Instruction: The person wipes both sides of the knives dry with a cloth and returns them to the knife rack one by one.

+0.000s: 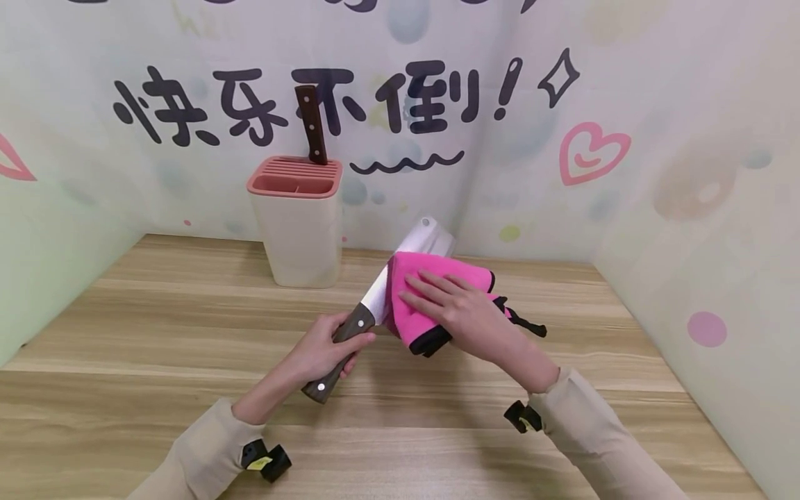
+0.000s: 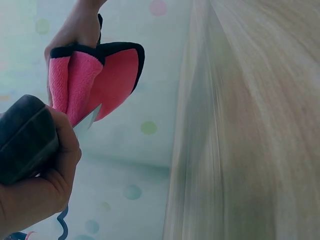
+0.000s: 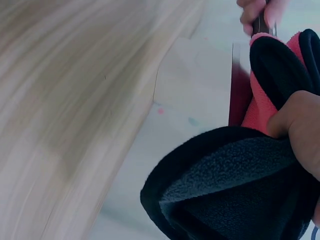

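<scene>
My left hand [image 1: 325, 351] grips the dark wooden handle [image 1: 346, 347] of a cleaver, its broad shiny blade [image 1: 382, 288] pointing up and away to the right. Folded over that blade is a pink cloth [image 1: 431, 267] with black edging. My right hand [image 1: 465, 316] holds the cloth against the blade, fingers on top; the right wrist view shows the thumb [image 3: 295, 120] on the cloth's other side. Cloth hides the blade's middle, while its holed tip shows beyond. In the left wrist view the cleaver handle [image 2: 27, 140] lies inside the curled left fingers.
A white knife block [image 1: 300, 243] with a pink slotted top stands at the back left of the wooden table [image 1: 187, 333]. One dark-handled knife [image 1: 311, 125] sticks up from it. Behind the table hangs a printed wall sheet [image 1: 531, 187].
</scene>
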{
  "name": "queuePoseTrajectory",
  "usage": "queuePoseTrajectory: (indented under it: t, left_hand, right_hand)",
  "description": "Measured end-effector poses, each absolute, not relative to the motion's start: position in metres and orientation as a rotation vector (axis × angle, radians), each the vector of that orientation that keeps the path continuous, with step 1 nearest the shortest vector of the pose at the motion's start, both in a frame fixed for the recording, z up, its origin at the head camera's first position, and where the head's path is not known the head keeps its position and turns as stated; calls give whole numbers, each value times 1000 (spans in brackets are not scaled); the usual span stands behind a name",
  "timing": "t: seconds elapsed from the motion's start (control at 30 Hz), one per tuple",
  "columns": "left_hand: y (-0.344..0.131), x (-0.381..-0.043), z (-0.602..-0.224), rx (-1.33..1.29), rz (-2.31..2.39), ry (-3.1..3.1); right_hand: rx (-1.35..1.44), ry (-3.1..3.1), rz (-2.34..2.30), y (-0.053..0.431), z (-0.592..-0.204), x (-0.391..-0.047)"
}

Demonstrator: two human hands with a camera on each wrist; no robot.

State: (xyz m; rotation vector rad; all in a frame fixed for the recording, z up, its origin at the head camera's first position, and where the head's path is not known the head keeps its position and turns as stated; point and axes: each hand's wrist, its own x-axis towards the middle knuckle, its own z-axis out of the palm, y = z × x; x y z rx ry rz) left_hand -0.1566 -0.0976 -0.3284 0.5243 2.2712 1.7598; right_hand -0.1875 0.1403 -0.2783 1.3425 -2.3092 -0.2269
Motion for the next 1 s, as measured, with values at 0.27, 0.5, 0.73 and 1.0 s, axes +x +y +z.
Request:
queuePoseTrajectory:
  t: [0.27,0.5,0.73,1.0]
  left_hand:
    - [-99,-155,-329,563,1750,2288]
    - [-101,-155,-329,608,1748,2276]
    - [-102,-155,-329,632,1734,2270]
    - [-102,-155,-330,653,1739,2267]
  right_hand:
    - [1242,-2411,-36,153,-276,-201]
    - [1156,-2457,73,164,-276,-210]
    - [1082,-2500,78,171,-274,-214]
    - [1011,-2557,124,173,-274,-215]
